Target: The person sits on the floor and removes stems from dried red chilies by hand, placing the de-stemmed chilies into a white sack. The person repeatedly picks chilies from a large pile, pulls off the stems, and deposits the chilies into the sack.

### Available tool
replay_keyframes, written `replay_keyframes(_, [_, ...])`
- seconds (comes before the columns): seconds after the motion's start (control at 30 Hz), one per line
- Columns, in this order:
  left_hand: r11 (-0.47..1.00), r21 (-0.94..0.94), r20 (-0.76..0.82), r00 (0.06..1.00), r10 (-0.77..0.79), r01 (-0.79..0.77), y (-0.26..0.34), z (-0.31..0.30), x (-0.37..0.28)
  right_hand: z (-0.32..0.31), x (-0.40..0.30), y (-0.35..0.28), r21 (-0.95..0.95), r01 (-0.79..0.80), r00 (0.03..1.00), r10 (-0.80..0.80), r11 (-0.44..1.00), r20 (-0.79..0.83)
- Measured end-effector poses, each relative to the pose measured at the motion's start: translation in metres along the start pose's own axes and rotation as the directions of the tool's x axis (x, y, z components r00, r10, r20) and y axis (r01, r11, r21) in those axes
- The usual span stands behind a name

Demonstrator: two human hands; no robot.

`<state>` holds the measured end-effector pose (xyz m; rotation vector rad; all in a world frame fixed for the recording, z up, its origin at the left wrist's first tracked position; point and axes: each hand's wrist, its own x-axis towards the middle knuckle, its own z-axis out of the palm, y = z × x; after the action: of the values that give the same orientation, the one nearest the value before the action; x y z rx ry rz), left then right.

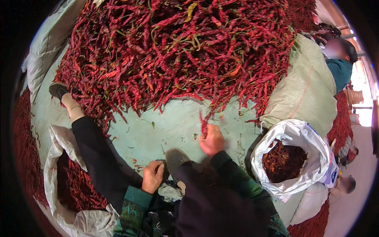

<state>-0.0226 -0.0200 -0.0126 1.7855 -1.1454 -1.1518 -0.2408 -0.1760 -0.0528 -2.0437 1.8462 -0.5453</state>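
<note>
A large heap of dried red chili peppers [177,56], some with pale stems, spreads over a pale green floor sheet [165,130] before me. My right hand [211,140] is at the heap's near edge, closed around a few red chili peppers [203,123] that stick up from the fist. Lower and to the left, my left hand [153,177] is curled beside a dark shoe [177,158]; whether anything lies within its fingers is hidden. Crumpled grey cloth or plastic [170,192] lies just right of that hand.
On the left an open white woven sack [50,171] holds red chilies [77,180]. At right, a white plastic bag [257,160] contains darker chili pieces [282,160], beside a full woven sack [305,83]. Several people sit farther off, including one in a teal top [340,72].
</note>
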Motion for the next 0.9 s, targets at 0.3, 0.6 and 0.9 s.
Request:
replay_keyframes(0.3, [0.817, -0.523, 0.016, 0.961, -0.275, 0.243, -0.003, 0.008, 0.031, -0.006, 0.01, -0.02, 0.24, 0.105, 0.991, -0.121, 0.965, 0.053])
replay_keyframes(0.6, [0.689, -0.626, 0.056, 0.902, -0.427, 0.365, -0.002, 0.009, 0.027, 0.0, 0.006, -0.035, 0.152, 0.302, 0.946, -0.315, 0.941, 0.074])
replay_keyframes(0.9, [0.597, -0.691, 0.118, 0.879, -0.462, 0.407, 0.025, 0.01, 0.036, 0.01, 0.003, -0.041, 0.099, 0.339, 0.862, -0.351, 0.936, 0.366])
